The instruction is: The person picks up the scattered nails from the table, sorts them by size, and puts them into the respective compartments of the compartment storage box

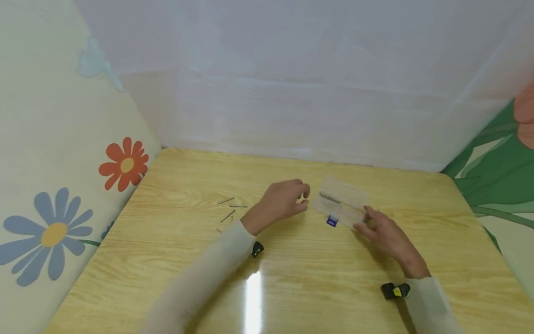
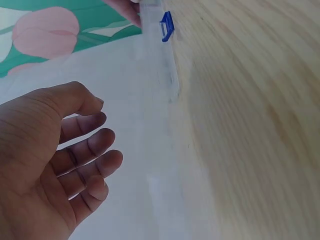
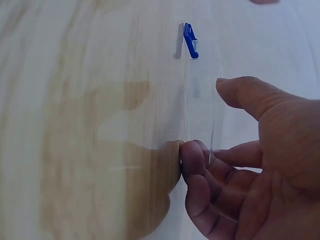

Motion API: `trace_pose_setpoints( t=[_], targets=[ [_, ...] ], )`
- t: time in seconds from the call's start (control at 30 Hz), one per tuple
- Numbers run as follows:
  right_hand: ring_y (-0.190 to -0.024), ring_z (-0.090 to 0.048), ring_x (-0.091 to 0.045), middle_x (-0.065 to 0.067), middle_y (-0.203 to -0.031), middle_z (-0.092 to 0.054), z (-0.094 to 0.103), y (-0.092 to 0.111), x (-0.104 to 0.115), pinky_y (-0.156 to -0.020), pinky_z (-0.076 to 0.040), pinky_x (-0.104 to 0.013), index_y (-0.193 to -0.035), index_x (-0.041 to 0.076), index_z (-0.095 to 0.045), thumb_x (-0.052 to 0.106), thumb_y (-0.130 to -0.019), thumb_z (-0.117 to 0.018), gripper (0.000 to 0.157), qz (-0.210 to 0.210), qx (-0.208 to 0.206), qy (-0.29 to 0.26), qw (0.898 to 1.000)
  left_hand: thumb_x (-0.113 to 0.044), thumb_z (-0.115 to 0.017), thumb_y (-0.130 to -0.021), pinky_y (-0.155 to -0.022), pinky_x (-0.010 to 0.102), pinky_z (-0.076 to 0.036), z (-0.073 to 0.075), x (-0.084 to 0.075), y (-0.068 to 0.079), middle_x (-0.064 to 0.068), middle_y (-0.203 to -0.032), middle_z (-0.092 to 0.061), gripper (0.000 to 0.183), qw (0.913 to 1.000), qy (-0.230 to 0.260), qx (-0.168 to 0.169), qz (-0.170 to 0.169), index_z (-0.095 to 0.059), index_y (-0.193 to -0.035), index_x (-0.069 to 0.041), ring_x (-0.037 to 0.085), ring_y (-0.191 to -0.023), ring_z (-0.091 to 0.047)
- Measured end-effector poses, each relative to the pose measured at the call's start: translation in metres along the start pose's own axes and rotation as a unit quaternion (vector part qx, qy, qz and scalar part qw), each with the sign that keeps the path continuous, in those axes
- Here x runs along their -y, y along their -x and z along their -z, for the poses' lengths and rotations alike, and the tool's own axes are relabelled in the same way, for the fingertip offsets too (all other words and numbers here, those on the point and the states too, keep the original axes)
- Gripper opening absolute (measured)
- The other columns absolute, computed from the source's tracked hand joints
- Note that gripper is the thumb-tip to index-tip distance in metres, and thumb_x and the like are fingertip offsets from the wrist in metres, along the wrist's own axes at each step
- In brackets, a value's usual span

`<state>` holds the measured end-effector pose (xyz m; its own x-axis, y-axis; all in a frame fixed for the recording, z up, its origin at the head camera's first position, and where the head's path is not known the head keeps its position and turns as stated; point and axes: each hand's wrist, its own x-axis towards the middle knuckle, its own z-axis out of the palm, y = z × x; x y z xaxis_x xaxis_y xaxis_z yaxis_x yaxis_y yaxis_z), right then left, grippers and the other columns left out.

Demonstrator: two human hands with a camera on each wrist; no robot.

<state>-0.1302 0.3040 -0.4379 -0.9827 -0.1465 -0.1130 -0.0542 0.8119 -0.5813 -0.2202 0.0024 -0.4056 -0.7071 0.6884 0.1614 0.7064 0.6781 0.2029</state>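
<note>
A clear plastic box (image 1: 351, 200) with a blue latch (image 1: 332, 221) lies on the table, right of centre. Thin metal pieces (image 1: 330, 198), like nails or screws, show inside it. My right hand (image 1: 385, 234) holds the box at its right end; in the right wrist view the thumb (image 3: 240, 92) is at the upper edge and the fingers curl around the end. Just left of the box hovers my left hand (image 1: 283, 200), its fingers loosely bent and nothing between them, as the left wrist view shows too.
Several loose nails or screws (image 1: 227, 215) lie on the wooden table (image 1: 179, 260), left of my left hand. A white sheet (image 1: 267, 111) stands behind the table, with flower-patterned panels (image 1: 54, 234) at both sides.
</note>
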Motion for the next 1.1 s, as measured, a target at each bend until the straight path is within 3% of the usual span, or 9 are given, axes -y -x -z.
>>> trace_pose_setpoints(
  t=[0.37, 0.6, 1.1],
  targets=[
    [-0.096, -0.066, -0.03, -0.029, -0.129, -0.056, 0.002, 0.002, 0.0, -0.074, -0.053, -0.042, -0.153, -0.017, -0.023, 0.036, -0.105, -0.061, 0.081, 0.0, -0.002, 0.001, 1.0, -0.024, -0.068, -0.098, -0.05, 0.026, -0.043, 0.025, 0.041, 0.055, -0.001, -0.094, -0.065, 0.011, 0.998, -0.012, -0.035, 0.051, -0.072, -0.103, -0.015, 0.011, -0.07, -0.059],
    [-0.099, -0.065, -0.031, -0.028, -0.13, -0.055, 0.002, 0.003, -0.001, -0.078, -0.053, -0.046, -0.154, -0.016, -0.023, 0.041, -0.104, -0.06, 0.084, -0.005, -0.002, 0.007, 1.0, -0.023, -0.07, -0.098, -0.05, 0.03, -0.044, 0.042, 0.062, 0.082, 0.0, -0.094, -0.064, 0.012, 0.9948, -0.001, -0.025, 0.099, -0.071, -0.103, -0.013, 0.013, -0.068, -0.056],
    [-0.097, -0.063, -0.029, -0.028, -0.13, -0.055, 0.001, 0.002, 0.002, -0.074, -0.051, -0.039, -0.155, -0.015, -0.021, 0.04, -0.104, -0.06, 0.084, -0.006, 0.0, 0.0, 1.0, -0.022, -0.066, -0.098, -0.06, 0.037, -0.051, 0.041, 0.103, 0.124, 0.003, -0.096, -0.066, 0.018, 0.9822, 0.019, 0.009, 0.187, -0.074, -0.107, -0.009, 0.02, -0.079, -0.062]
  ],
)
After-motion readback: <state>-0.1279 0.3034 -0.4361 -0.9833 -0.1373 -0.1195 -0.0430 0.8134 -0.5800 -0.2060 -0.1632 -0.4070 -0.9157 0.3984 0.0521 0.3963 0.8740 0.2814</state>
